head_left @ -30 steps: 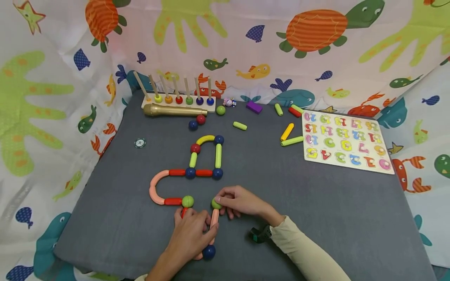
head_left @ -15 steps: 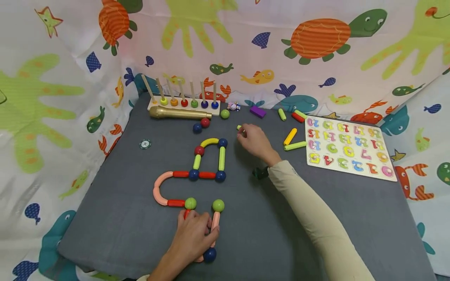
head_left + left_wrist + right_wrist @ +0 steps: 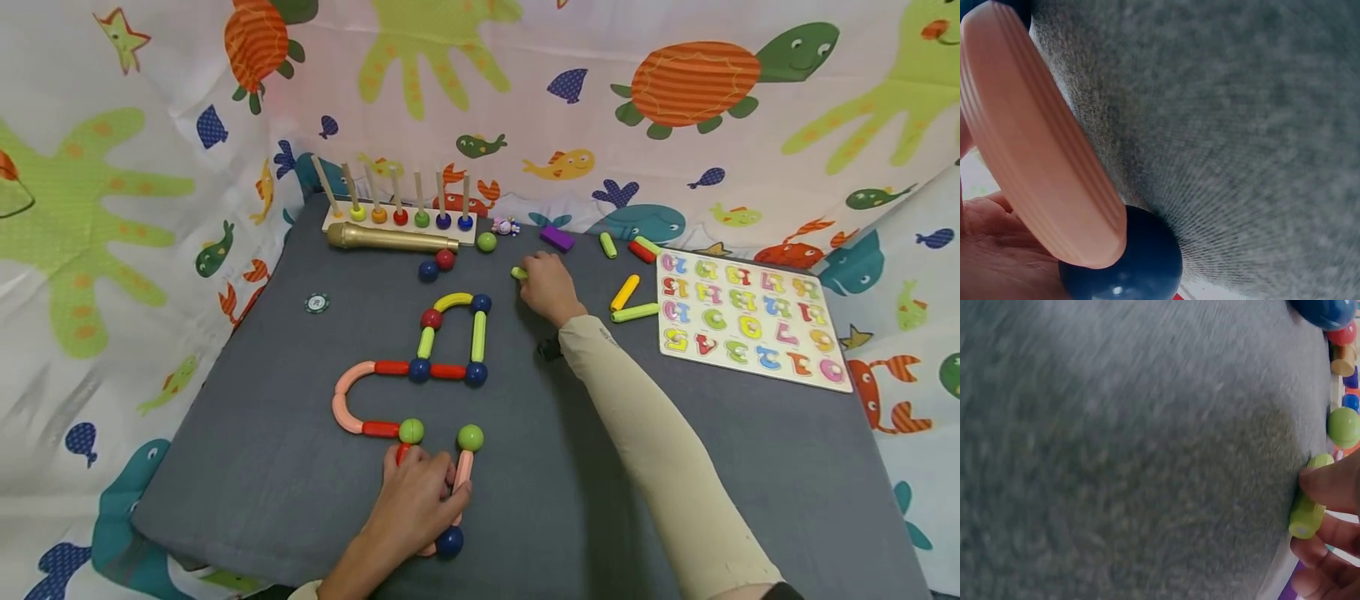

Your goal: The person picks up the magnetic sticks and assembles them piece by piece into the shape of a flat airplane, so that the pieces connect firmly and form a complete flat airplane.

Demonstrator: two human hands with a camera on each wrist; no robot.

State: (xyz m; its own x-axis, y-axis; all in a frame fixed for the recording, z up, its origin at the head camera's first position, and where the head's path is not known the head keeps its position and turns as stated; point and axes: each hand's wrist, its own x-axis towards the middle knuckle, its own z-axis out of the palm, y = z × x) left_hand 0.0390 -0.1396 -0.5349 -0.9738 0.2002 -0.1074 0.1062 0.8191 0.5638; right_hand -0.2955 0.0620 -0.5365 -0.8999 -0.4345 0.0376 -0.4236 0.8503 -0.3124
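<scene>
In the head view my left hand (image 3: 416, 500) lies low over a chain of magnetic sticks and balls. Its thumb crosses a pink magnetic stick (image 3: 464, 469), with fingers curled beside it and over a red stick (image 3: 403, 452). A green ball (image 3: 470, 437) tops the pink stick, and a dark blue ball (image 3: 450, 542) sits at its lower end. In the left wrist view, a curved pink piece (image 3: 1041, 137) meets a blue ball (image 3: 1141, 256). My right hand (image 3: 550, 286), farther up the table, pinches a short green magnetic stick (image 3: 1308, 509) between thumb and fingers.
The joined chain continues through a curved pink piece (image 3: 343, 400) to a loop with a yellow arc (image 3: 453, 300). Behind stand a peg stacker (image 3: 480, 234) and a gold microphone (image 3: 390, 239). Loose sticks, such as a yellow one (image 3: 624, 292), lie by a number puzzle board (image 3: 750, 321).
My right hand has left the green ball on the pink stick, moved up the table and taken hold of the short green stick. The left hand keeps its place on the chain.
</scene>
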